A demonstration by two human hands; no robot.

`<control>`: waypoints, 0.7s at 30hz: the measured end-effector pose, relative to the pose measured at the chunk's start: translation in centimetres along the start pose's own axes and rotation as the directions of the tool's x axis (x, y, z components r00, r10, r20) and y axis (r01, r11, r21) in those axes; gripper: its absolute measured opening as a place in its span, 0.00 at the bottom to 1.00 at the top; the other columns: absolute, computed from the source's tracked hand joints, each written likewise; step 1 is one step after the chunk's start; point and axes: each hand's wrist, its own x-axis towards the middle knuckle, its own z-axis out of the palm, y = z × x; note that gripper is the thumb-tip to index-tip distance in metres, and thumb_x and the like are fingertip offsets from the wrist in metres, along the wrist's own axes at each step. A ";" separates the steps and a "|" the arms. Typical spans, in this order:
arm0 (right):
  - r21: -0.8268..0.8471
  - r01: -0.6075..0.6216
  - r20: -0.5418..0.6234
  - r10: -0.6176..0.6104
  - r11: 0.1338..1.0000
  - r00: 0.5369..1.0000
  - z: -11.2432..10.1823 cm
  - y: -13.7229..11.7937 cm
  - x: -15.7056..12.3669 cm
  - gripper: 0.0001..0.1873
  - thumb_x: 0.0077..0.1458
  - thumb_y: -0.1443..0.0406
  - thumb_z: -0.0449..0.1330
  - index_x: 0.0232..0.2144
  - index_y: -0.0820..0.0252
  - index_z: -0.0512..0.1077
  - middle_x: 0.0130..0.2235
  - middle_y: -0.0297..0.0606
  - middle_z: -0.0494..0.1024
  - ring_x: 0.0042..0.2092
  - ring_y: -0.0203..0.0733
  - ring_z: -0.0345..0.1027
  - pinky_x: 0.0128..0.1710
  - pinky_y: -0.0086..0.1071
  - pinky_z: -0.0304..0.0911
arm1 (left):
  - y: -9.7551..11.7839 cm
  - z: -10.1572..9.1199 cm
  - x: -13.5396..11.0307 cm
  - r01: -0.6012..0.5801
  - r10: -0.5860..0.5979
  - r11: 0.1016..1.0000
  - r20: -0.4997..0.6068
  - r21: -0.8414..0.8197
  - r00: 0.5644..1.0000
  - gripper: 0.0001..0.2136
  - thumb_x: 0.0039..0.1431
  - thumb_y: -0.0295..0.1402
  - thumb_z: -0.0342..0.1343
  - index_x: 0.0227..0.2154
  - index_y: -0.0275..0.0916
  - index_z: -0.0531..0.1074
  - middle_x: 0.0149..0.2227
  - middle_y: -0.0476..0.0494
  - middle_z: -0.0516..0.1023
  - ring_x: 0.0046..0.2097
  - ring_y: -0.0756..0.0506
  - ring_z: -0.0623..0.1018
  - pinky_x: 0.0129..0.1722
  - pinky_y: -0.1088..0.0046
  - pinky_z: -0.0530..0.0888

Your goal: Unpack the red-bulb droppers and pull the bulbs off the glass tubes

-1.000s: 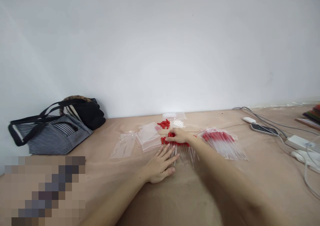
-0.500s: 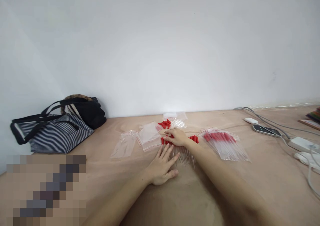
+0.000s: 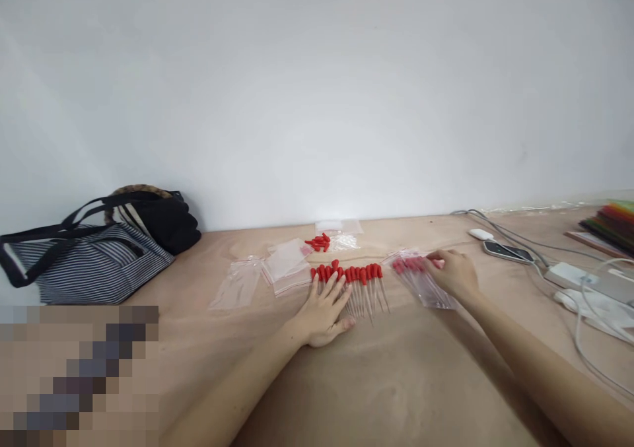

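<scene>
A row of droppers [image 3: 374, 272] with red rubber bulbs and thin clear tubes lies on the wooden table, bulbs toward the wall. Over the left part of that row rests my left hand [image 3: 324, 308], flat with its fingers spread, hiding some of the tubes. To the right, a clear zip bag [image 3: 421, 285] holds several more red-bulbed droppers. My right hand [image 3: 456, 275] is closed at the bag's upper right edge, its fingertips pinching the plastic. Loose red rubber bulbs [image 3: 319, 242] lie in a small heap beyond the row.
Flat zip bags [image 3: 284, 269] lie left of the row, with another clear bag [image 3: 235, 285] beside them. A striped bag [image 3: 104, 262] stands far left. On the right are a phone-like device [image 3: 508, 251], a white adapter [image 3: 569, 275] and cables. A white wall [image 3: 317, 103] rises behind.
My right hand has moved right, from the dropper row to the filled zip bag, and now grips it. My left hand stays spread on the droppers. The view has shifted slightly right.
</scene>
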 end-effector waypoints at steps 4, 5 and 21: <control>-0.144 -0.108 0.049 0.116 0.984 0.992 -0.7 3.0 -1.0 0.21 0.48 0.51 0.49 0.32 0.58 0.73 0.33 0.45 0.74 0.39 0.49 0.65 0.36 0.36 0.56 | 0.0 0.4 0.3 0.089 -0.089 0.996 -0.074 0.000 0.993 0.32 0.58 0.51 0.27 0.59 0.34 0.40 0.62 0.36 0.37 0.62 0.39 0.36 0.56 0.47 0.38; -0.148 -0.123 0.063 0.134 0.981 0.989 -0.8 3.3 -1.2 0.22 0.48 0.50 0.49 0.33 0.59 0.73 0.33 0.45 0.74 0.39 0.49 0.65 0.36 0.36 0.56 | 0.0 0.5 0.2 0.110 -0.110 0.994 -0.083 -0.007 0.990 0.32 0.58 0.51 0.27 0.60 0.34 0.39 0.62 0.36 0.37 0.62 0.40 0.36 0.56 0.47 0.38; -0.074 -0.337 0.278 0.344 0.939 0.897 0.0 4.0 -0.7 0.28 0.41 0.45 0.52 0.33 0.61 0.72 0.29 0.48 0.76 0.34 0.53 0.70 0.28 0.36 0.58 | -2.2 0.1 -3.1 -0.059 0.039 0.989 -0.145 -0.137 0.989 0.23 0.59 0.41 0.42 0.57 0.45 0.50 0.61 0.45 0.48 0.62 0.41 0.45 0.58 0.52 0.46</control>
